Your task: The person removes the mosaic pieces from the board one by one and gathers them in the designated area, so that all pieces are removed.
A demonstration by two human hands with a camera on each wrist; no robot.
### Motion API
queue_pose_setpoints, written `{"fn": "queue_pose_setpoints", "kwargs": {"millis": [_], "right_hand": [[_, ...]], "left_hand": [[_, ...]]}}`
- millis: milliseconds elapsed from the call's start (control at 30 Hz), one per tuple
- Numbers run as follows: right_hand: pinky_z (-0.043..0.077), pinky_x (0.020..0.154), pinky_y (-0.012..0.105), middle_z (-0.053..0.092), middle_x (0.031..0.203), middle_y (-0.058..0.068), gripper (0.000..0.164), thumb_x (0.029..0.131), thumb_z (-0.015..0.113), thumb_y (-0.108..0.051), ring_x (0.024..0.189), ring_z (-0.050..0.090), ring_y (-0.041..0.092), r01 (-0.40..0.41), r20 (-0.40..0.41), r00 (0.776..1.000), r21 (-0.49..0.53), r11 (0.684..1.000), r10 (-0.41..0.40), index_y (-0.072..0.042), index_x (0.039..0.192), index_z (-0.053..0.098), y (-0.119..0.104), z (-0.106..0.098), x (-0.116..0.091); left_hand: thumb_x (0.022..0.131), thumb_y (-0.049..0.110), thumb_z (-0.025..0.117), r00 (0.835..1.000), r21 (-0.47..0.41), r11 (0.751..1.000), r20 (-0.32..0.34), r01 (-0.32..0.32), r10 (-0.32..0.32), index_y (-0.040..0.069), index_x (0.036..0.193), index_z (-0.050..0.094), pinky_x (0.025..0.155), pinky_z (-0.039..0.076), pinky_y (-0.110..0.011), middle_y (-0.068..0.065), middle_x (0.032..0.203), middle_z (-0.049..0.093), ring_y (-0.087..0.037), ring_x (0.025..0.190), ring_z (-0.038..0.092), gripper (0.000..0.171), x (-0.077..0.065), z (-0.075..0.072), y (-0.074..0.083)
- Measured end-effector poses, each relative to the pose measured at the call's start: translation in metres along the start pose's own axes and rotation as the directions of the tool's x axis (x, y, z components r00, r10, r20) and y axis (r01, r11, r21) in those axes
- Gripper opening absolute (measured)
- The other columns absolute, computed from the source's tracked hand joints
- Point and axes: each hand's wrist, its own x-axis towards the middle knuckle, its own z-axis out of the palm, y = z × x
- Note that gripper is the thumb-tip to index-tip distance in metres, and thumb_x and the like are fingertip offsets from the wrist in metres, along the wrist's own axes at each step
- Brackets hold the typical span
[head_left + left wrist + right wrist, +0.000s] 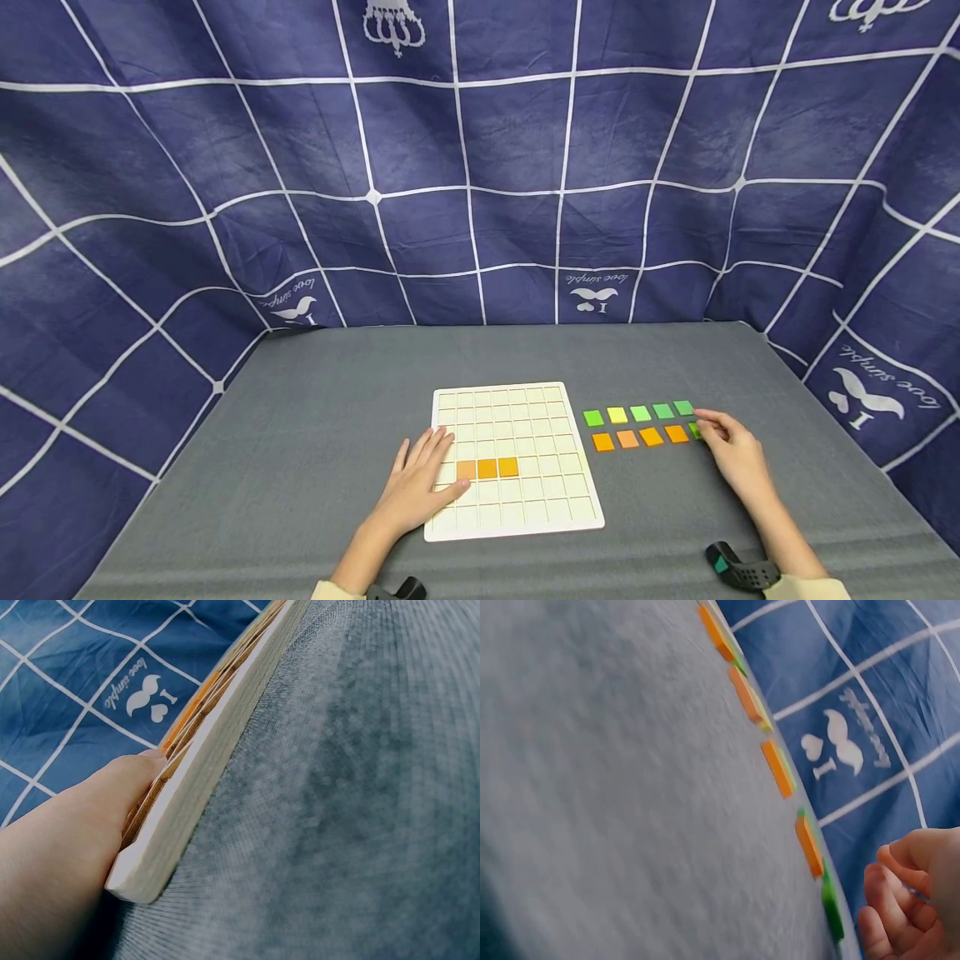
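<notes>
R hand point(731, 454) lower rt: bump risk
Narrow fingers point(877, 885), grip unclear, may nudge nearby green tile point(831, 909); L hand point(416, 487) spread wide.

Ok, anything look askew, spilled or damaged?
Nothing looks spilled or damaged. The white board sits slightly askew to the back edge of the table; the near loose row's third tile from left looks slightly turned against its neighbours.

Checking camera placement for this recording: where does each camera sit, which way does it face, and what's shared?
Head: on the head, facing forward and down over the white grid board; left hand and right hand both show.
Left: on the left wrist, facing along the board's edge; left thumb shows.
Right: on the right wrist, facing across orange tiles; curled fingers show.
Both wrist views share the blue fabric.
</notes>
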Motion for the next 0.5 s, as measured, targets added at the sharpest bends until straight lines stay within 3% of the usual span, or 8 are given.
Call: {"fn": "queue_pose_setpoints", "kwargs": {"millis": [267, 500], "right_hand": [[0.041, 0.056, 0.018, 0.066, 0.091, 0.011, 0.03, 0.092, 0.052, -0.024, 0.065, 0.048, -0.009, 0.035, 0.11, 0.993, 0.069, 0.997, -0.042, -0.005, 0.113, 0.061, -0.036, 0.009, -0.011], [0.046, 0.06, 0.018, 0.066, 0.09, 0.006, 0.024, 0.088, 0.058, -0.02, 0.069, 0.053, -0.004, 0.076, 0.207, 0.972, 0.171, 0.982, -0.111, -0.008, 0.109, 0.065, -0.078, 0.038, -0.027]], "left_hand": [[0.081, 0.062, 0.049, 1.0, -0.004, 1.0, 0.006, -0.002, 0.002, 0.014, 0.141, 0.035, 0.112, 0.005, -0.052, -0.003, 0.149, 0.03, -0.023, 0.14, 0.021, 0.078, -0.001, 0.001, 0.001], [0.081, 0.061, 0.05, 1.0, -0.003, 1.0, -0.005, -0.006, 0.006, 0.014, 0.14, 0.035, 0.112, 0.005, -0.052, -0.003, 0.149, 0.03, -0.023, 0.14, 0.021, 0.078, 0.0, -0.001, 0.001]]}}
